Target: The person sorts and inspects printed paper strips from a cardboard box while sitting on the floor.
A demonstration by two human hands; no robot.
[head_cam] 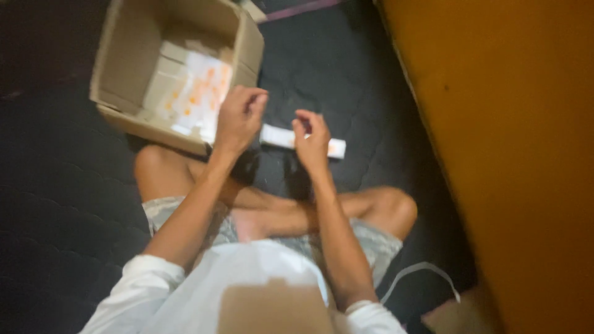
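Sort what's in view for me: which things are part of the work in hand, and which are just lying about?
In hand:
left hand
right hand
small white carton, blurred, between the hands; grip unclear
cardboard box holding white-and-orange packs

Lying about:
white strap
brown cardboard piece
orange wall
dark quilted mat

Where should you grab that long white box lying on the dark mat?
Probably at its bare right end, coming from above. The long white box lies flat on the dark mat, and the right hand and left hand cover its middle and left end. Blur hides finer detail.
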